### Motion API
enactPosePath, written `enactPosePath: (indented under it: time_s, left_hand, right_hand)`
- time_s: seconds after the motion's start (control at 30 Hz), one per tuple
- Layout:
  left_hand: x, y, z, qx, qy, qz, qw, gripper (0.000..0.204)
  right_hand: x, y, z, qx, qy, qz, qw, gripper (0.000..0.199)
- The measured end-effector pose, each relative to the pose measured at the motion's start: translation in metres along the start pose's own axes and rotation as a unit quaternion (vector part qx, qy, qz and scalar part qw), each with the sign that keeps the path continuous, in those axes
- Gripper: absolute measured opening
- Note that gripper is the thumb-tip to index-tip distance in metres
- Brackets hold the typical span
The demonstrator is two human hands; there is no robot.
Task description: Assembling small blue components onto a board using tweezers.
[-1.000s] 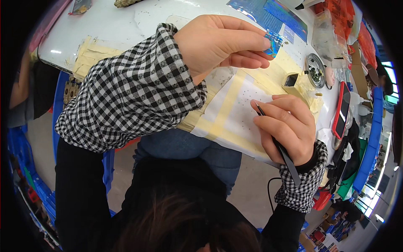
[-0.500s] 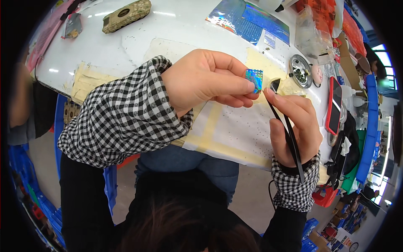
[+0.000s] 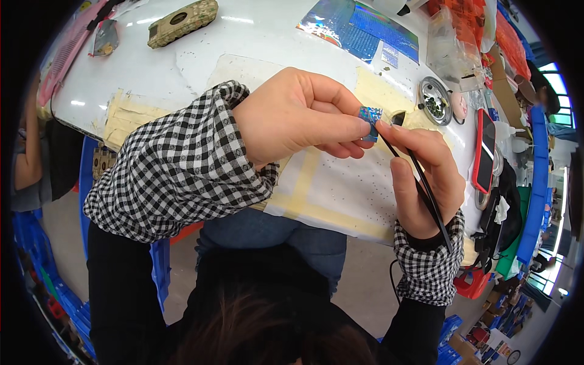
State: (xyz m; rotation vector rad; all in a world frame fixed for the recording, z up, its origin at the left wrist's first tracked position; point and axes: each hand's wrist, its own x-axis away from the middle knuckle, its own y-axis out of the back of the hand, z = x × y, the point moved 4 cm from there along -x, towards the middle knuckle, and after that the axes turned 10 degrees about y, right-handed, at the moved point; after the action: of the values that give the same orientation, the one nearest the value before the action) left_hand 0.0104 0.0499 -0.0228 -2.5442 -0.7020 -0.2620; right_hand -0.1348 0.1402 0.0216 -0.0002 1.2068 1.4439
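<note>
Pinched between the thumb and fingers of my left hand is a small shiny blue holographic sticker sheet. My right hand is closed around black tweezers, which slant back across the palm toward the wrist. Its index fingertip meets the right edge of the sheet. The tweezer tips lie close to that fingertip, and I cannot make out whether they grip anything. Beneath the hands, a white paper dotted with tiny dark specks is taped down on the table.
Larger holographic sheets lie at the far side. A round metal dish of small dark pieces and a red-edged phone are on the right. A camouflage-patterned shell rests far left. Another person's arm shows at the left edge.
The sticker sheet has tilted in my left hand. My right index fingertip has come in against its edge, and the tweezers have swung slightly, their rear end moving right.
</note>
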Motion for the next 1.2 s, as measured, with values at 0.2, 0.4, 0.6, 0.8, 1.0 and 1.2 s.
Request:
enactPosePath:
  time_s: [0.2,0.4,0.6,0.8,1.0,1.2]
  left_hand:
    - [0.001,0.000,0.000,-0.022,-0.013,-0.012,1.000,0.017]
    - [-0.001,0.000,0.002,-0.050,-0.036,-0.016,0.998,0.016]
    - [-0.001,-0.002,0.000,0.001,-0.005,-0.002,1.000,0.016]
    - [-0.001,-0.003,0.002,0.062,0.030,0.012,0.998,0.016]
    - [-0.001,-0.003,0.001,0.072,0.027,0.026,0.997,0.014]
    - [-0.001,-0.003,0.002,0.068,0.033,0.016,0.997,0.011]
  right_hand:
    - [0.001,-0.001,-0.002,0.006,-0.011,0.005,1.000,0.031]
    - [0.002,-0.002,-0.003,0.020,-0.015,0.012,1.000,0.032]
    - [-0.001,0.000,0.004,0.047,0.017,0.019,0.999,0.035]
    - [0.000,0.002,0.009,0.036,0.017,0.041,0.998,0.030]
    - [-0.001,0.003,0.012,0.085,0.057,0.062,0.993,0.033]
    - [-0.002,-0.005,0.023,0.265,0.177,0.068,0.946,0.039]
